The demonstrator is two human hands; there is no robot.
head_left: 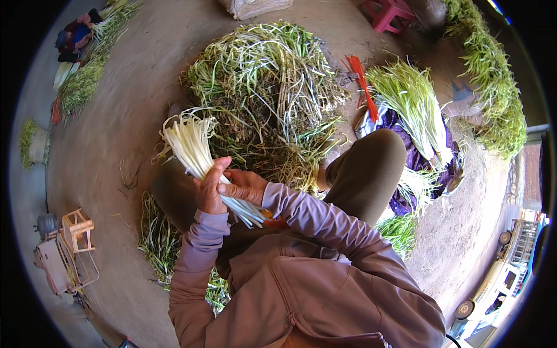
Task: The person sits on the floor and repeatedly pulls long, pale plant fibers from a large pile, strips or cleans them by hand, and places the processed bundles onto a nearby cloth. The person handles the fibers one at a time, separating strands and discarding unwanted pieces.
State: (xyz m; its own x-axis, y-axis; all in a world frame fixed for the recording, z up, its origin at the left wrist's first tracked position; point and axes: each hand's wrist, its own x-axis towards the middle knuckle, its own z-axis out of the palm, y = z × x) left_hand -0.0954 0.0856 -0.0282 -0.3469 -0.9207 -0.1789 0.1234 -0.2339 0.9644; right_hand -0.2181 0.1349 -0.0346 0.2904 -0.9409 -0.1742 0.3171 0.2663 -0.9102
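Note:
Above my lap I hold a bundle of pale, long-stemmed vegetable stalks [191,145], whitish like blanched chives. My left hand [212,188] is wrapped around the middle of the bundle. From the right side, my right hand [244,185] grips the same stalks lower down, its thumb lying near the left hand. The frayed ends fan out at the upper left, and the straighter ends point towards my lap. Beyond my hands lies a large heap of tangled green and brown stalks [270,87].
Red ties [364,87] lie beside sorted yellow-green stalks [411,104] on a purple cloth [398,198] at my right. A red plastic stool [388,15] stands at the back. Wooden stool [78,230] and chair [54,261] are at the far left; a truck [496,282] is at the right.

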